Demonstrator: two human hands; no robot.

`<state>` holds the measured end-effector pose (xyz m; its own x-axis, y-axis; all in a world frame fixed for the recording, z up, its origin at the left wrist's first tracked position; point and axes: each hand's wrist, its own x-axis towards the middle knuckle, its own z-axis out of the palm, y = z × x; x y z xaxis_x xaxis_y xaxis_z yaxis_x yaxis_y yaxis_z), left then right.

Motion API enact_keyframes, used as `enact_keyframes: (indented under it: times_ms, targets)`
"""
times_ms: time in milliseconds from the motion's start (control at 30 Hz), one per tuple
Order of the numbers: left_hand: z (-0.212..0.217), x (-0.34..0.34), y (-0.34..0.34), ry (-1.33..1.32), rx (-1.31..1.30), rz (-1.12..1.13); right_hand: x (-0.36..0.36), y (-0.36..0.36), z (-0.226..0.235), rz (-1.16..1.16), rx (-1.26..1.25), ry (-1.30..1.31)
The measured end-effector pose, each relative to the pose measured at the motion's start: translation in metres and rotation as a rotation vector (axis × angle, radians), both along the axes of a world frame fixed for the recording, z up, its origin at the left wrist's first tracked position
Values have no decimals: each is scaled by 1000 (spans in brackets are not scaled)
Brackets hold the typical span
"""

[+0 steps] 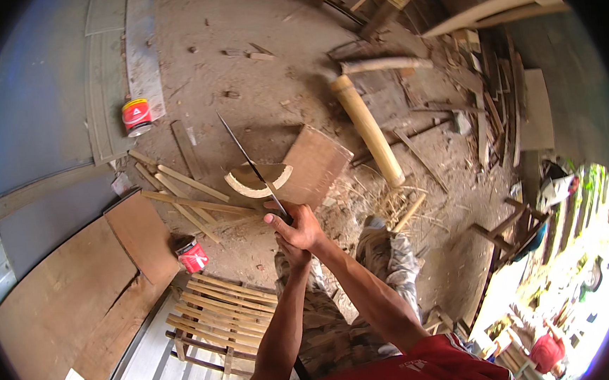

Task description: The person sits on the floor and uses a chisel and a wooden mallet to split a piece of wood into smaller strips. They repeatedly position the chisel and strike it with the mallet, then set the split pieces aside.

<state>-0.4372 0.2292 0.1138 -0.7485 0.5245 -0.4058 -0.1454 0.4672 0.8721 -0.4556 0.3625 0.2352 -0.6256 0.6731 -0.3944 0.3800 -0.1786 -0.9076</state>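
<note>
My right hand is closed round the dark handle of a long-bladed knife, whose thin blade points up and to the left. Tucked under it, my left hand meets the right one; its fingers are mostly hidden. A split half-round of bamboo with a pale cut rim lies just beyond my hands. The blade passes across this piece in the picture; whether they touch I cannot tell. Behind the bamboo is a flat brown board.
A thick bamboo pole lies right of centre, with shavings at its near end. Wood strips lie to the left, between two red cans. A slatted bench stands near left. Another person is at far lower right.
</note>
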Motion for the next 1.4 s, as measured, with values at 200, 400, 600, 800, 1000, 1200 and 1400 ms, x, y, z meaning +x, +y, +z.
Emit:
enact_keyframes:
  times_ms: [200, 400, 600, 800, 1000, 1200, 1400]
  targets:
    - [6, 90, -26, 309, 43, -105, 114, -31, -4, -105, -56, 84]
    - [-35, 197, -94, 275, 358, 35, 241, -90, -17, -162, -126, 289]
    - [99, 286, -85, 213, 451, -236, 379, -120, 30, -318, -357, 267]
    - [43, 353, -230, -200, 59, 91, 499, -179, 5, -479, -204, 70]
    - [-40, 409, -386, -369, -205, 80, 588, -248, -14, -558, -48, -115]
    - [-100, 459, -475, -260, -516, -296, 647, -311, -16, -679, -20, -196]
    - [-217, 523, -526, 199, -452, -633, 684, -362, -17, -610, 31, -331]
